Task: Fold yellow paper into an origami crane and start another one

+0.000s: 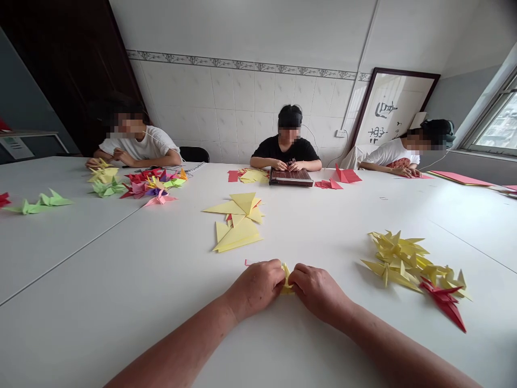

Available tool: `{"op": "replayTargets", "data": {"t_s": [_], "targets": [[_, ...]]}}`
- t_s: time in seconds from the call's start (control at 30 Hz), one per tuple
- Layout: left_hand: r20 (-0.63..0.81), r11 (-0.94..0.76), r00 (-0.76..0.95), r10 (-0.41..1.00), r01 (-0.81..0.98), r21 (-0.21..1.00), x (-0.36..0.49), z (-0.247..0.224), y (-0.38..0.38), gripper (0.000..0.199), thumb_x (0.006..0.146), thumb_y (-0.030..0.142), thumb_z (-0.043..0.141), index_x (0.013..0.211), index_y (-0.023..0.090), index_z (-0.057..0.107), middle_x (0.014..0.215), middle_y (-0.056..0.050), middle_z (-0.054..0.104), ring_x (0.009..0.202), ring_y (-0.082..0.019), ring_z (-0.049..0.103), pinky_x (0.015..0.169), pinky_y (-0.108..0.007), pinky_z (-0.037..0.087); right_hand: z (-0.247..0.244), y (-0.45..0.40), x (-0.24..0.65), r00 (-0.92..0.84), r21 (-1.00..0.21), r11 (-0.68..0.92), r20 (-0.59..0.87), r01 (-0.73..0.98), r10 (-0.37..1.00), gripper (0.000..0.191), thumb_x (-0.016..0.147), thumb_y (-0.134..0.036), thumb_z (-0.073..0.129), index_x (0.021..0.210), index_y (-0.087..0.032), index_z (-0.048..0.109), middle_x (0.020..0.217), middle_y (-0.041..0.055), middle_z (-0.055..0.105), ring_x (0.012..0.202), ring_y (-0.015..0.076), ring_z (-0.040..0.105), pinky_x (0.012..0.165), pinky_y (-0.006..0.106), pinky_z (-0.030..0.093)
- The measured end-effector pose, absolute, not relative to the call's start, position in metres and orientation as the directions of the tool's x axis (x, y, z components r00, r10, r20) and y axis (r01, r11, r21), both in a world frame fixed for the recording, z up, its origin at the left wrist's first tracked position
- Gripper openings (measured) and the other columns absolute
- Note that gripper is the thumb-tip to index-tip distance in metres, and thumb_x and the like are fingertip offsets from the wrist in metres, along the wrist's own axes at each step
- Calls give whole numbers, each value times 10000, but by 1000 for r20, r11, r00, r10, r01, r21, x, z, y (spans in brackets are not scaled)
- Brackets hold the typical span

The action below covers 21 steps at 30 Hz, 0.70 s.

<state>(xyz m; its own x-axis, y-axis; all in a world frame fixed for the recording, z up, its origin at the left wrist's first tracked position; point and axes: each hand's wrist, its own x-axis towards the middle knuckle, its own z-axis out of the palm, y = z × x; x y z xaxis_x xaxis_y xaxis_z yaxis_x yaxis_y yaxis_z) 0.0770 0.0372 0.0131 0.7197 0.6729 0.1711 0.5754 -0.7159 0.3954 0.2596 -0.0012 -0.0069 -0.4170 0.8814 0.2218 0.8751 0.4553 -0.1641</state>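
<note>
Between my two hands is a small yellow folded-paper crane (287, 281), mostly covered by my fingers. My left hand (258, 284) grips its left side with curled fingers. On the other side, my right hand (315, 288) pinches the paper, fingers closed. Just ahead lies a pile of flat, folded yellow paper pieces (238, 233) with bits of red among them. A heap of yellow paper cranes (402, 256) is to the right, and a red paper crane (446, 303) rests at its near edge.
Across the white table (121, 302) sit three people. A dark slatted board (291, 178) lies before the middle person. Colourful paper cranes (149, 186) are spread at the left, with green ones (44, 202) farther out. Red folded paper (347, 175) and pink sheets (460, 178) lie at the far right.
</note>
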Motion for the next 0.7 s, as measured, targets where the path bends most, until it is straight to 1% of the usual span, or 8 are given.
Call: {"op": "replayTargets", "data": {"t_s": [0.1, 0.27, 0.33, 0.43, 0.5, 0.57, 0.6, 0.7], "targets": [[184, -765, 756, 628, 555, 326, 77, 13, 37, 248, 776, 38, 410, 571, 171, 367, 658, 21, 429, 548, -93, 381, 495, -240, 269, -6, -3, 261, -451, -109, 483, 227, 869, 863, 188, 802, -38, 466, 766, -187, 575, 744, -4, 564, 614, 106, 486, 556, 232, 278], [222, -818, 793, 568, 512, 264, 76, 7, 38, 258, 801, 25, 421, 585, 167, 414, 670, 18, 431, 543, -96, 353, 519, -256, 277, 1, -14, 262, -536, -26, 555, 229, 831, 813, 187, 832, -47, 454, 757, -180, 561, 747, 2, 548, 630, 118, 476, 561, 246, 294], [222, -834, 808, 546, 499, 235, 74, 5, 39, 262, 809, 20, 411, 592, 167, 423, 680, 13, 438, 543, -99, 360, 515, -260, 270, 2, -19, 262, -547, -1, 562, 229, 827, 805, 193, 824, -37, 448, 753, -180, 556, 760, 8, 543, 643, 125, 472, 564, 254, 297], [204, -861, 839, 505, 472, 191, 69, 7, 35, 254, 782, -15, 411, 615, 173, 448, 691, 2, 459, 577, -119, 400, 508, -268, 263, 3, -26, 260, -544, 27, 550, 199, 835, 815, 184, 794, -23, 462, 765, -179, 555, 778, 20, 540, 655, 138, 470, 563, 268, 300], [169, -871, 856, 489, 467, 152, 64, 11, 28, 240, 764, -26, 426, 657, 181, 483, 718, -8, 488, 636, -142, 444, 530, -267, 298, 3, -29, 258, -542, 48, 543, 176, 839, 822, 181, 776, -15, 473, 771, -179, 550, 782, 27, 539, 656, 147, 470, 562, 278, 304], [136, -855, 845, 517, 505, 116, 60, 15, 19, 217, 790, 2, 436, 750, 190, 537, 776, -21, 521, 698, -158, 483, 591, -265, 363, 2, -30, 255, -546, 73, 542, 165, 837, 822, 179, 764, -11, 485, 787, -177, 548, 789, 33, 543, 661, 156, 474, 570, 286, 316], [124, -847, 838, 531, 521, 102, 57, 16, 15, 214, 806, 22, 441, 832, 197, 561, 826, -29, 543, 738, -165, 502, 636, -267, 393, 1, -31, 253, -552, 90, 544, 167, 834, 817, 180, 763, -13, 492, 812, -175, 553, 799, 37, 548, 666, 161, 479, 580, 290, 326], [100, -835, 829, 551, 548, 56, 52, 13, 1, 309, 821, 74, 471, 1088, 209, 548, 948, -56, 583, 830, -181, 530, 745, -284, 438, -1, -34, 246, -576, 172, 551, 177, 816, 798, 192, 759, -20, 511, 876, -160, 572, 819, 55, 561, 688, 184, 489, 598, 312, 346]]}}
